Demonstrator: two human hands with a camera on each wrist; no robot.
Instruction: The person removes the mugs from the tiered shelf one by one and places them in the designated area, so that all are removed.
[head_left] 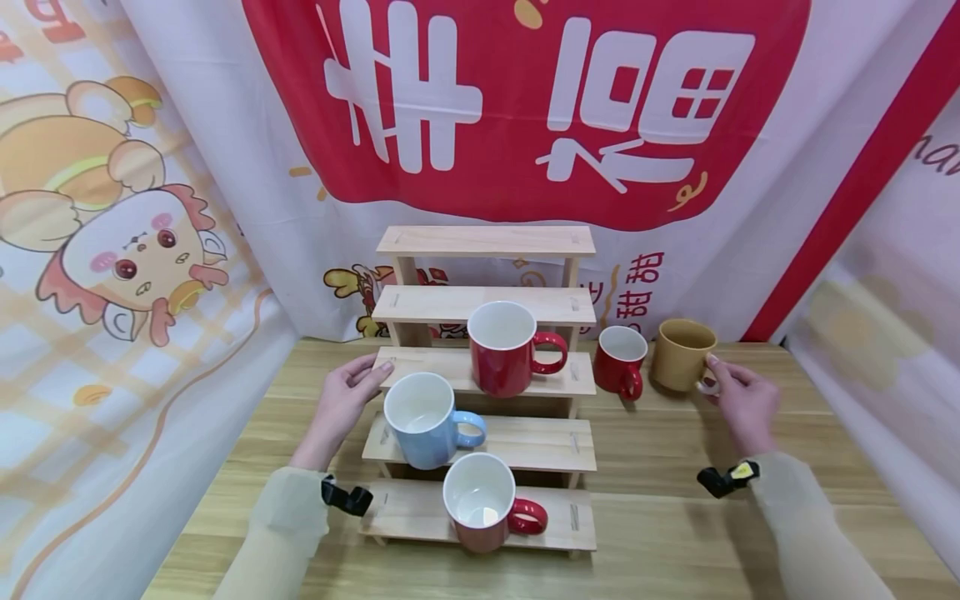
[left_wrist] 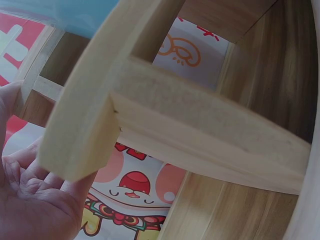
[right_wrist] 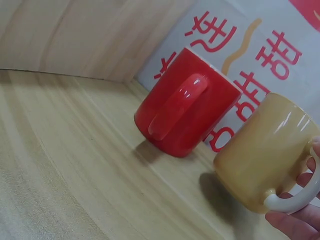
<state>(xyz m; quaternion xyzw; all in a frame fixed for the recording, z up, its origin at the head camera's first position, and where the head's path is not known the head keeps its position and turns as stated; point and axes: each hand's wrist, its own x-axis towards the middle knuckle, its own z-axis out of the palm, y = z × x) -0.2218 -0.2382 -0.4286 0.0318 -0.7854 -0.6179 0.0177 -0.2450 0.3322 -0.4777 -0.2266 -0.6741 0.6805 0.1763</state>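
My right hand (head_left: 744, 402) pinches the white handle (right_wrist: 300, 197) of a mustard-yellow mug (head_left: 678, 360), which is upright close over the table, right of the rack. Just left of it stands a small red mug (head_left: 611, 367) with its handle turned toward me. With thumb on top, my left hand (head_left: 345, 404) grips the left end of the middle step of a stepped wooden rack (head_left: 420, 361). A large red mug (head_left: 498, 358) stands on that middle step, a light-blue mug (head_left: 423, 429) one step lower, and another red mug (head_left: 478, 512) on the lowest step.
Two upper steps (head_left: 483, 242) of the rack rise behind the mugs. The wood-grain table (head_left: 645, 517) extends to both sides. A printed cloth (head_left: 510, 183) hangs close behind, and more cloth encloses the left and right sides.
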